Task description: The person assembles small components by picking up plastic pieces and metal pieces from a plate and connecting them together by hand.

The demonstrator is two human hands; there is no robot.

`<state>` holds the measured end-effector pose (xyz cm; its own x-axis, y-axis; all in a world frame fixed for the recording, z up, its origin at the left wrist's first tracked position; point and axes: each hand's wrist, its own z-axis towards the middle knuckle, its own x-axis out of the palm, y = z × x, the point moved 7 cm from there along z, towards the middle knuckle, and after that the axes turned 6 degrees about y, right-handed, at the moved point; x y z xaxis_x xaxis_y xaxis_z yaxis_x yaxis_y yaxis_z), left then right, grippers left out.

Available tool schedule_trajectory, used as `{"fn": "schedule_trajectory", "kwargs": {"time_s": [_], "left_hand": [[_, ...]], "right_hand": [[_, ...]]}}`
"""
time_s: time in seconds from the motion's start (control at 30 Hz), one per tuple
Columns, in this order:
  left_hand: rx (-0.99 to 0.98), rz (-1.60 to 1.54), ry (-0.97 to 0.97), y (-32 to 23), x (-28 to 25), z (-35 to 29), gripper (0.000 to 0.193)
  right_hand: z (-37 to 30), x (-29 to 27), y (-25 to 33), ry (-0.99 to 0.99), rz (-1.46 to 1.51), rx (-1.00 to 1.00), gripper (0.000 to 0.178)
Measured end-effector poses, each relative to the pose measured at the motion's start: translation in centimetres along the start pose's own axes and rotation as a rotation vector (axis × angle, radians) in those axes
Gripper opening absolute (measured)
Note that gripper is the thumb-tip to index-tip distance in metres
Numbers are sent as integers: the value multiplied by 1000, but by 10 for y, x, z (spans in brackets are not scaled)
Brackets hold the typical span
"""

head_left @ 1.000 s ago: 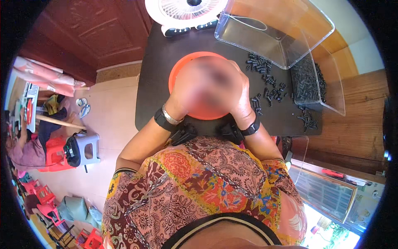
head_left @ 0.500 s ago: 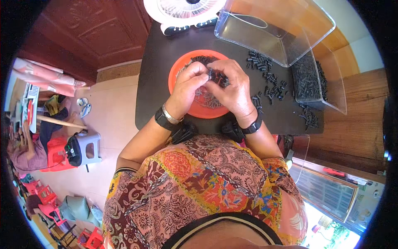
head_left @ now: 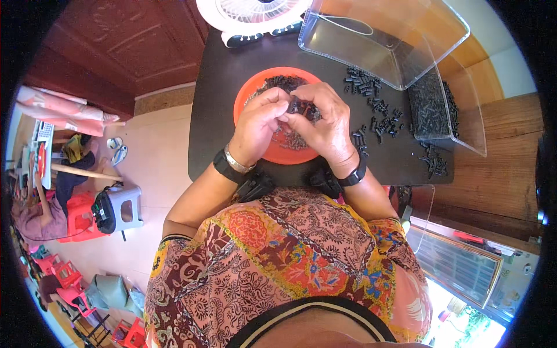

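My left hand (head_left: 259,124) and my right hand (head_left: 322,119) meet fingertip to fingertip above an orange-red basin (head_left: 288,158). Between their pinched fingers is a small black plastic part (head_left: 296,107), partly covered by the fingertips. Inside the basin lie many small black pieces (head_left: 293,81) toward the far side and thin greyish pieces (head_left: 288,141) nearer me. Both wrists wear dark bands. Loose black plastic parts (head_left: 384,124) are scattered on the dark table to the right of my right hand.
A clear plastic bin (head_left: 348,43) lies at the table's far right. Beside it, another clear bin (head_left: 449,124) holds a heap of black parts. A white fan (head_left: 255,14) stands at the far edge. To the left, a person sits by red and grey stools (head_left: 125,209).
Both hands stay over the basin with slight finger movement around the black part. The whole view has shifted a little.
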<state>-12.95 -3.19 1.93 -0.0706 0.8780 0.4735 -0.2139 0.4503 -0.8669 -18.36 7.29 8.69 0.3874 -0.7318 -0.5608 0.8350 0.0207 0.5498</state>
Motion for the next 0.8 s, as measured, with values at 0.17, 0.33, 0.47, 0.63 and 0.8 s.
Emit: {"fn": "schedule_trajectory", "kwargs": {"time_s": [0.17, 0.33, 0.47, 0.63, 0.8], "left_hand": [[-16, -55, 10, -2, 3, -3, 17], [-33, -52, 0, -1, 3, -4, 16], [-84, -76, -33, 2, 3, -7, 16], [-61, -56, -42, 0, 0, -5, 15], [-11, -19, -21, -3, 2, -3, 14]], "right_hand": [[0, 0, 5, -11, -11, -27, 34], [-2, 1, 6, -20, -16, -45, 33], [-5, 3, 6, -5, -40, -84, 32], [0, 4, 8, 2, -13, -64, 31], [0, 3, -4, -17, 131, 52, 33]]}}
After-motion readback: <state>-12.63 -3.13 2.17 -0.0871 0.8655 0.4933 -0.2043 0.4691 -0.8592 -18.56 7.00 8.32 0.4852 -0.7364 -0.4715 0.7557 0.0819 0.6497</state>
